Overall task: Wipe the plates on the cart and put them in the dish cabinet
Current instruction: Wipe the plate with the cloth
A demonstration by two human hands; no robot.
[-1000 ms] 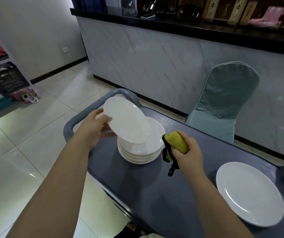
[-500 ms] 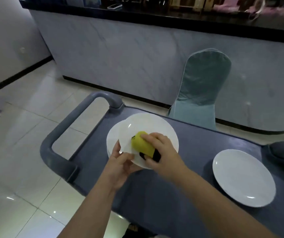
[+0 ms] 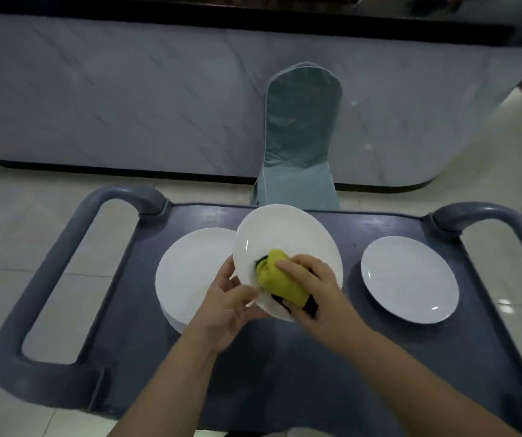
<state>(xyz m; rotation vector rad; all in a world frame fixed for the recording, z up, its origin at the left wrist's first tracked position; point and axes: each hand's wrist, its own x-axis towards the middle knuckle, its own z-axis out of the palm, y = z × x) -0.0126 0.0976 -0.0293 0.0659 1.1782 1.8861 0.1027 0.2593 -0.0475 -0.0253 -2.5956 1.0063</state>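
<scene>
A white plate [image 3: 288, 238] is tilted up above the grey-blue cart [image 3: 284, 367]. My left hand [image 3: 225, 307] grips its near-left rim, thumb on the face. My right hand [image 3: 313, 291] holds a bunched yellow cloth [image 3: 280, 279] with a black edge and presses it on the plate's lower face. Just left, partly behind the held plate, a stack of white plates [image 3: 190, 272] rests on the cart. A single white plate [image 3: 409, 279] lies flat on the cart's right side. No dish cabinet is in view.
The cart has looped handles at its left end [image 3: 48, 279] and right end [image 3: 512, 225]. A chair in a teal cover [image 3: 300, 130] stands just behind the cart, against a marble-fronted counter [image 3: 127, 89]. Pale floor tiles surround the cart.
My left hand brought the lifted plate from over the stack toward the middle. My right hand moved the cloth onto its face. The camera swung right and down, squaring the cart.
</scene>
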